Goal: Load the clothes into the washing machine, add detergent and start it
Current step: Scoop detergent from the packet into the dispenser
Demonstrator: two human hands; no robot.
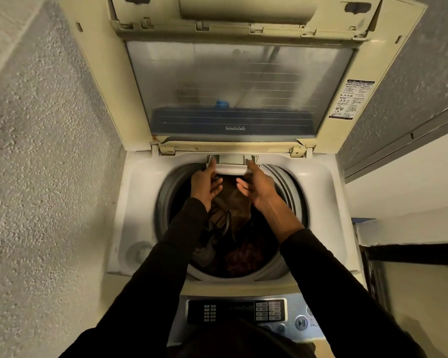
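A top-loading washing machine [130, 202] stands with its lid [225, 94] swung up. Dark brown and reddish clothes [233, 228] lie inside the drum [292, 192]. At the drum's far rim sits a white detergent drawer [230, 167], slightly blurred. My left hand [204, 184] reaches over the drum with fingers spread, its fingertips at the drawer's left end. My right hand [256, 187] is likewise spread, with its fingertips at the drawer's right end. Neither hand holds anything. Both arms wear black sleeves.
The control panel [236, 310] with a play/pause button [301, 322] lies at the near edge. A rough plastered wall [42, 151] stands close on the left. A grey wall and ledge [404, 140] run along the right.
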